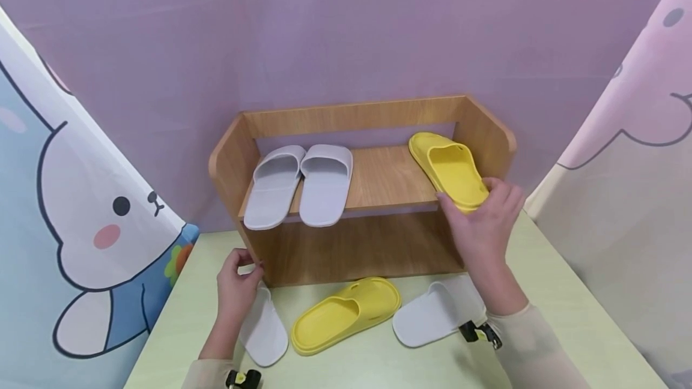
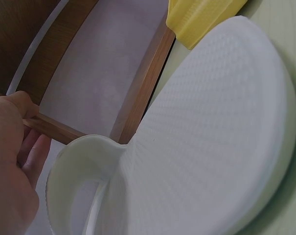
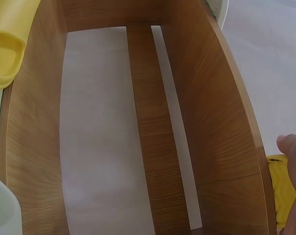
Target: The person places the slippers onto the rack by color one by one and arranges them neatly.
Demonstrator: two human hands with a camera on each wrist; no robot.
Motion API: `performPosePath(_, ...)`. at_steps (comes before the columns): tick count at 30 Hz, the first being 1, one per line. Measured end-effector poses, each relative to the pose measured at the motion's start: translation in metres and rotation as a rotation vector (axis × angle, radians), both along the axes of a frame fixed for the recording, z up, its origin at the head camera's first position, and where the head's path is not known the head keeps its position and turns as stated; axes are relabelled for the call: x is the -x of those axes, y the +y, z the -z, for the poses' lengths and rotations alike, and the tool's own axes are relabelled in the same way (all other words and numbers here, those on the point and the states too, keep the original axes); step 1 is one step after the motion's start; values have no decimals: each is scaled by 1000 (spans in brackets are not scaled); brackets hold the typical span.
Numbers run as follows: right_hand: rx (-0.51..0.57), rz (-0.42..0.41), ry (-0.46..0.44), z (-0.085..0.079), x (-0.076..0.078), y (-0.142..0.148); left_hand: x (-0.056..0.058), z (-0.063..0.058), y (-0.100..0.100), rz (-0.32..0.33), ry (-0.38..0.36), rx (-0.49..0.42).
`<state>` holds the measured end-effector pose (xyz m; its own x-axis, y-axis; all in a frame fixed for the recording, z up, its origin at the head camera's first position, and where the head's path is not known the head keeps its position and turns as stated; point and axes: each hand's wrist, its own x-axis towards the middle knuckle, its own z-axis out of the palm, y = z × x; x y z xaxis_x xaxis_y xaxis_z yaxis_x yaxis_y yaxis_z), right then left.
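Note:
A small wooden shoe rack (image 1: 354, 116) stands against the purple backdrop. On the right of its upper shelf lies a yellow slipper (image 1: 456, 176), toe toward the back. My right hand (image 1: 486, 230) grips that slipper's heel end, thumb on the left and fingers on the right. Low on the rack's left side, my left hand (image 1: 236, 290) pinches the front edge of the side panel (image 2: 59, 128). A pair of pale grey slippers, the left slipper (image 1: 270, 194) and the right slipper (image 1: 326, 191), sits side by side on the upper shelf's left, heels overhanging the front.
In front of the rack, on the pale green table (image 1: 178, 311), lie a white slipper (image 1: 266, 329) beside my left hand, a yellow slipper (image 1: 346, 315) in the middle and another white slipper (image 1: 427, 317) partly under my right forearm. Cartoon-printed cloth (image 1: 108, 197) hangs at the left.

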<state>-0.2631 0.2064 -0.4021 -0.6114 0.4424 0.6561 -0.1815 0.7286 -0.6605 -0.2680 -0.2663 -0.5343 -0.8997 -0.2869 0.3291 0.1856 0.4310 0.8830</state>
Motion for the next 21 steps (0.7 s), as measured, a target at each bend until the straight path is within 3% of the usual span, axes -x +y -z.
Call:
performPosePath(15, -15, -46, 60, 4, -4, 6, 2, 1, -1, -11, 4, 21)
performPosePath(21, -23, -70, 143, 6, -10, 11, 0, 0, -1, 1, 3, 14)
